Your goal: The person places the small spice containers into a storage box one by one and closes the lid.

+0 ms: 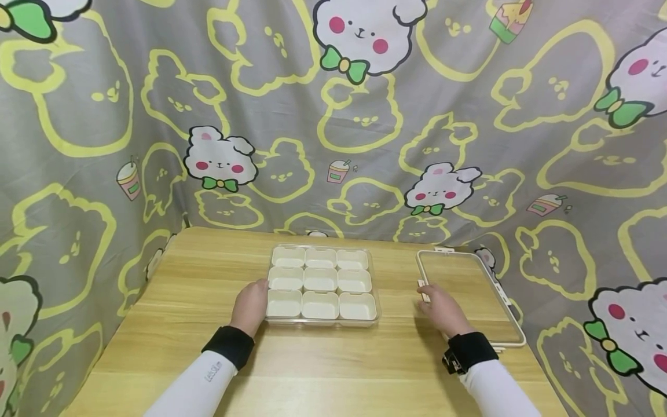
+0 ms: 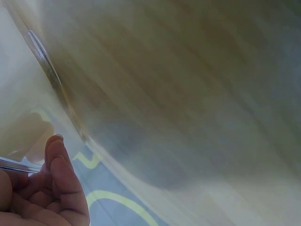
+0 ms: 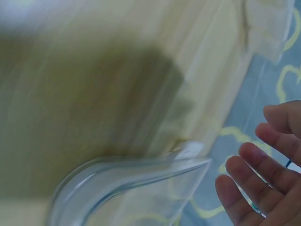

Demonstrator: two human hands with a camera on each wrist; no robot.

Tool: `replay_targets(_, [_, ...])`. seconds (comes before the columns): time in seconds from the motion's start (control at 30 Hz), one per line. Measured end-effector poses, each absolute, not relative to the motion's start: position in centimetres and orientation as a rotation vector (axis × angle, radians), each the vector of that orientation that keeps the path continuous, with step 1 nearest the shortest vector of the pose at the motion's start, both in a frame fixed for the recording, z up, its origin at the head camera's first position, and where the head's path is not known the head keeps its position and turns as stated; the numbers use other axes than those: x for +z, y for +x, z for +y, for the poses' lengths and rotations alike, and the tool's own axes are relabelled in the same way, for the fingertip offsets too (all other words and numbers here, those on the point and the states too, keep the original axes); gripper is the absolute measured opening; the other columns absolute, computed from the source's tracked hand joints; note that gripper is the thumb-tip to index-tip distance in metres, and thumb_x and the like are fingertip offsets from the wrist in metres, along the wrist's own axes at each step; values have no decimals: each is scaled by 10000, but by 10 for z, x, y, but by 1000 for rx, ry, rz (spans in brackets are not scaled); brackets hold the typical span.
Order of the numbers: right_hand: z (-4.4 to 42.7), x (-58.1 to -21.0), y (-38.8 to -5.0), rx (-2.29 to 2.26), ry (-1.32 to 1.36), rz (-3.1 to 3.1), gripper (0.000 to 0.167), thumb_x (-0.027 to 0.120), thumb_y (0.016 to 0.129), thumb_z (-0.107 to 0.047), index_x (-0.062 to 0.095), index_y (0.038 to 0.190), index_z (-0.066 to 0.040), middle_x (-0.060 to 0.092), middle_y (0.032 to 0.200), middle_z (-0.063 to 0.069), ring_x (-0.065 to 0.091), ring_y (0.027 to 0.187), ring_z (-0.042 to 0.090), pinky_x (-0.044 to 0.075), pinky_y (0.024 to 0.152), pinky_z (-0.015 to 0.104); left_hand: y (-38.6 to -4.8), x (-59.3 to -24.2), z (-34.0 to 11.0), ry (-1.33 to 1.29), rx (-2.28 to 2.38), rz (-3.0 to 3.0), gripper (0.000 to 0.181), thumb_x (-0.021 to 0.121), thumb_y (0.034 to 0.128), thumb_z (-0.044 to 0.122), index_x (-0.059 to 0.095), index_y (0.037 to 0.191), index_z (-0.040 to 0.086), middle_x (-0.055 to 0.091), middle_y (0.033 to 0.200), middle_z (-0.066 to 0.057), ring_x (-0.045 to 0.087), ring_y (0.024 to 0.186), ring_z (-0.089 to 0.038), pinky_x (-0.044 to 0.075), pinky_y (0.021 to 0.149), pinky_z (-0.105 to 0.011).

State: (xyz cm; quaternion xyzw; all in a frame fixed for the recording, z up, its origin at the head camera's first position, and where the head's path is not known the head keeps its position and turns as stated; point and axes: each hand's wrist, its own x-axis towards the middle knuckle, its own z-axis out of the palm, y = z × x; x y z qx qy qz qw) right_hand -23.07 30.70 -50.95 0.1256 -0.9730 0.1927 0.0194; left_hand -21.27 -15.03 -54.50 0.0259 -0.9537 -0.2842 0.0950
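A clear box [image 1: 378,315] holding several cream cups [image 1: 320,279] in a grid rests on the wooden table. My left hand [image 1: 250,306] grips the box's left side; in the left wrist view that hand [image 2: 44,193] has its fingers curled at the clear rim [image 2: 16,165]. To the right lies a clear lid [image 1: 471,295] with a pale frame and side latches. My right hand [image 1: 442,310] is at the lid's left edge, by a latch [image 1: 423,289]. The right wrist view shows this hand [image 3: 265,176] with fingers loosely spread, apart from the clear edge [image 3: 127,172].
Under both arms spreads the wooden table [image 1: 328,370]. A grey patterned curtain [image 1: 292,116] hangs behind it and along both sides, close to the lid's right edge. Bare wood lies between box and lid.
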Motion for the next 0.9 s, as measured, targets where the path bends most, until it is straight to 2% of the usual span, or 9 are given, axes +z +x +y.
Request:
replay_targets(0.27, [333, -524, -232, 519, 257, -3062, 460, 688, 915, -131, 564, 1299, 89, 535, 1286, 344, 521, 1178, 532, 432, 991, 624, -213, -543, -150, 92, -875, -2829, 329, 398, 1077, 125, 653, 1060, -84, 685, 933, -242, 668, 910, -429, 547, 805, -533])
replay_targets(0.53, [341, -522, -222, 476, 82, -3200, 673, 682, 928, -264, 411, 1426, 98, 373, 1396, 425, 357, 1234, 637, 373, 978, 716, -213, -545, -150, 100, -871, -2832, 338, 396, 1080, 136, 657, 1056, -78, 686, 936, -241, 667, 920, -431, 543, 815, -533])
replay_targets(0.77, [344, -525, -219, 449, 4, -3239, 702, 676, 925, -300, 390, 1430, 97, 352, 1399, 440, 336, 1235, 665, 373, 958, 736, -213, -545, -151, 95, -879, -2825, 321, 409, 1074, 127, 657, 1027, -70, 685, 922, -236, 667, 908, -433, 542, 799, -535])
replay_targets(0.9, [345, -527, -218, 421, 13, -3250, 675, 674, 915, -266, 402, 1419, 93, 376, 1378, 434, 372, 1195, 662, 405, 923, 728, -213, -545, -150, 101, -887, -2821, 314, 415, 1073, 128, 658, 1018, -63, 686, 920, -228, 667, 911, -428, 541, 804, -533])
